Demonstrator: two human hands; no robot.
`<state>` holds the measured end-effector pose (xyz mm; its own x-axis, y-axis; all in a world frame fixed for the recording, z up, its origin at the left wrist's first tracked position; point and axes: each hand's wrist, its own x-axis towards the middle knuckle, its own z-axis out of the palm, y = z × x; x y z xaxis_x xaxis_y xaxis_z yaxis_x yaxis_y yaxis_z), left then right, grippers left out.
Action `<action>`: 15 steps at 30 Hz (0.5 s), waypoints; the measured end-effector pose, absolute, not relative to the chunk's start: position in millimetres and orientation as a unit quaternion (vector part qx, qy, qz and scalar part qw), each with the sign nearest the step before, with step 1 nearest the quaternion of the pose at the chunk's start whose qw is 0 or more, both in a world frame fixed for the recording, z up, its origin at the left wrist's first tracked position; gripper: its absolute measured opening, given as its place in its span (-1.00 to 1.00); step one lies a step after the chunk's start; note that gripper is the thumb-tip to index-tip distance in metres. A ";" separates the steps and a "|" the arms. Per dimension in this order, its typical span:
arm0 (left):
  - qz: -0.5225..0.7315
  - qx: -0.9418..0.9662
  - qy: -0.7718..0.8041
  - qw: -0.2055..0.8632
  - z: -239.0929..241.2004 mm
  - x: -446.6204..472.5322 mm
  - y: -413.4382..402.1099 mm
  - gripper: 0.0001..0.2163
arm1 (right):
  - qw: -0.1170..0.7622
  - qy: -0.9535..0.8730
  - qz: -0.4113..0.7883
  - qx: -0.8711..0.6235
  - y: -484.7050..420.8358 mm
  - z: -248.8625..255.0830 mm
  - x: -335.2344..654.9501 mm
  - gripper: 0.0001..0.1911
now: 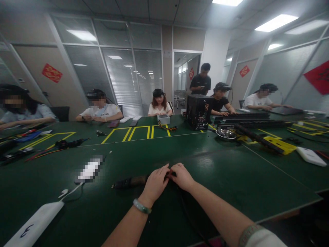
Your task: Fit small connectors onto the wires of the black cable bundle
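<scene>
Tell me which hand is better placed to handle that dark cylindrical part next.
Probably the left hand: it sits against the dark cylindrical part, whose length extends on its side. The right hand is at the end, by a black cable.

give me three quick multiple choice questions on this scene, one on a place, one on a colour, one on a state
1. Which wrist wears the green bangle?
A left
B right
C neither

2. What colour is the tape on the table?
A red
B blue
C yellow

3. How are the left hand and right hand placed?
A far apart
B together at the dark rod
C both raised off the table

Answers:
1. A, the bangle sits on the left arm.
2. C, the tape lines show yellow.
3. B, both hands meet at the rod's end.
</scene>
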<state>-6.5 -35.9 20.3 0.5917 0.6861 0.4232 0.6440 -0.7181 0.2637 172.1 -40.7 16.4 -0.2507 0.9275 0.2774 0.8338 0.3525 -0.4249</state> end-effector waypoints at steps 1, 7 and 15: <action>0.262 0.892 0.366 0.033 19.5 -6.6 -35.1 -0.68 | 0.239 -0.788 0.094 -0.559 -40.5 16.7 171.8 -0.93; 0.297 0.898 0.326 0.002 24.5 -9.6 -36.0 -0.60 | 0.229 -0.778 0.071 -0.580 -48.4 26.2 193.9 -0.95; 0.262 0.899 0.346 0.050 20.1 -12.8 -37.4 -0.62 | 0.256 -0.647 0.043 -0.717 -122.5 23.2 379.0 -0.71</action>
<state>-12.8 -37.4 20.1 0.6230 0.6493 0.4361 0.5971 -0.7550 0.2711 379.0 -122.5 23.2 0.1587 0.9500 0.2689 0.9058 -0.0317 -0.4224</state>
